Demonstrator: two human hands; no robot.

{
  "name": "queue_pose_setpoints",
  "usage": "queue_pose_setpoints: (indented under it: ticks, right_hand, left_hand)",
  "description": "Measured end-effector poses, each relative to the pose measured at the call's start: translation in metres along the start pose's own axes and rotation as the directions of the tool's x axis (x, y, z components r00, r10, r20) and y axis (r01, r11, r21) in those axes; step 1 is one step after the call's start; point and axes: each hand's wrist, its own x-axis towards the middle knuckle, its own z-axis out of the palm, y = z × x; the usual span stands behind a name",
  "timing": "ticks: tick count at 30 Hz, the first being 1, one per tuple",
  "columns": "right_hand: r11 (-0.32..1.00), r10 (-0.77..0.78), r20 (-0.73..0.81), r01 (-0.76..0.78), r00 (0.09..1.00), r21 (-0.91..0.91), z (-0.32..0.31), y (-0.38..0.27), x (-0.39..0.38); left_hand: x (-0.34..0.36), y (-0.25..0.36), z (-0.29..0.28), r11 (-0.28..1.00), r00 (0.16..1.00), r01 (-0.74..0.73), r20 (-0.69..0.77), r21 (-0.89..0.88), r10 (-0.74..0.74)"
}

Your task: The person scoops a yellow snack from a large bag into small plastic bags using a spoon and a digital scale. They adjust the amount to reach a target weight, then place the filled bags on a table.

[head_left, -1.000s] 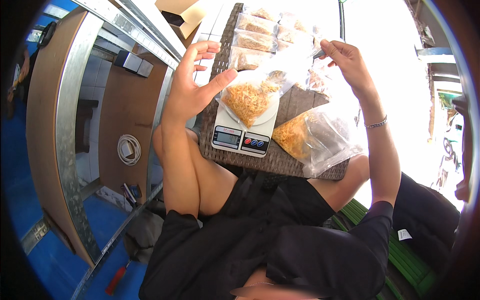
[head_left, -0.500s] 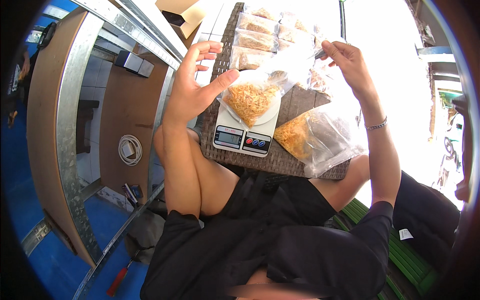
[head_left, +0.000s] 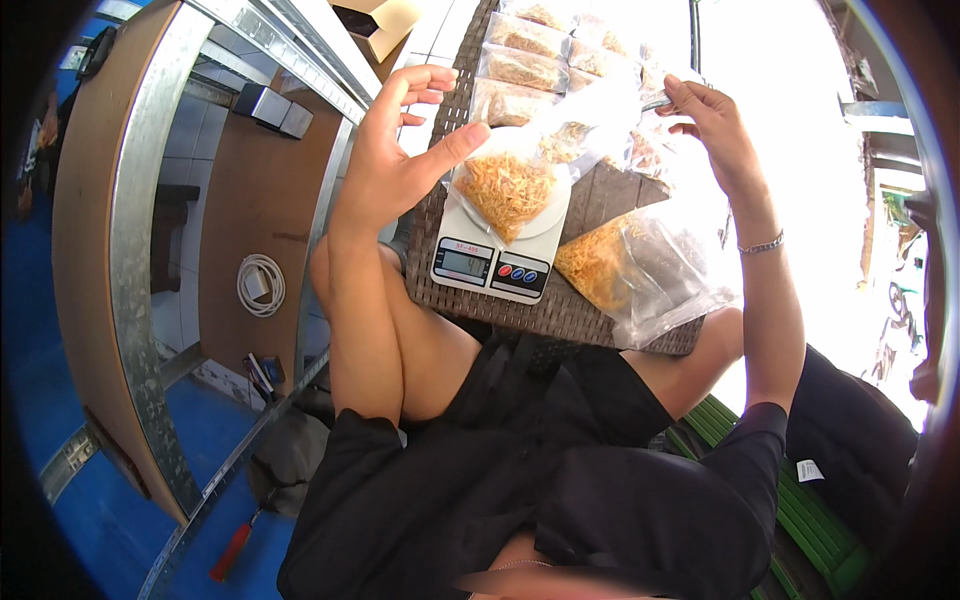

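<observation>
A clear plastic bag of golden-brown shreds (head_left: pixel 508 188) rests on the white digital kitchen scale (head_left: pixel 505 270). My left hand (head_left: pixel 405 150) is open beside it, fingers spread, with the thumb tip at the bag's upper left edge; whether it touches cannot be told. Above the scale's right side, my right hand (head_left: pixel 712 125) pinches a slim grey metal handle (head_left: pixel 655 101) between thumb and fingers. Glare hides the handle's far end. A small heap of shreds (head_left: pixel 565 143) shows near the bag's mouth. To the right of the scale lies a larger clear bag of shreds (head_left: pixel 600 265).
Several filled small bags (head_left: pixel 522 68) lie in rows across the far part of the brown woven table (head_left: pixel 450 200). Left stands a metal-framed shelf (head_left: pixel 165 250) holding a coiled white cable (head_left: pixel 261 285). Strong sunlight washes out the right side.
My right hand and the metal handle have shifted slightly right and away from me. The view has shifted a little, and the scale's readout has changed. The left hand keeps its spread pose.
</observation>
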Motion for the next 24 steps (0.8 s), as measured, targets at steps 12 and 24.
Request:
queue_pose_setpoints:
  ticks: [12,24]
  right_hand:
    - [0.999,0.024,0.027,-0.025,0.999,0.033,-0.0048,0.0072,0.0023]
    - [1.0,0.018,0.022,-0.018,1.0,0.023,-0.0041,0.0065,0.0018]
  left_hand:
    - [-0.0014,-0.0026,-0.0023,1.0,0.999,-0.018,0.03,0.017,0.018]
    - [-0.0021,-0.0018,-0.0028,1.0,0.999,-0.019,0.033,0.023,0.018]
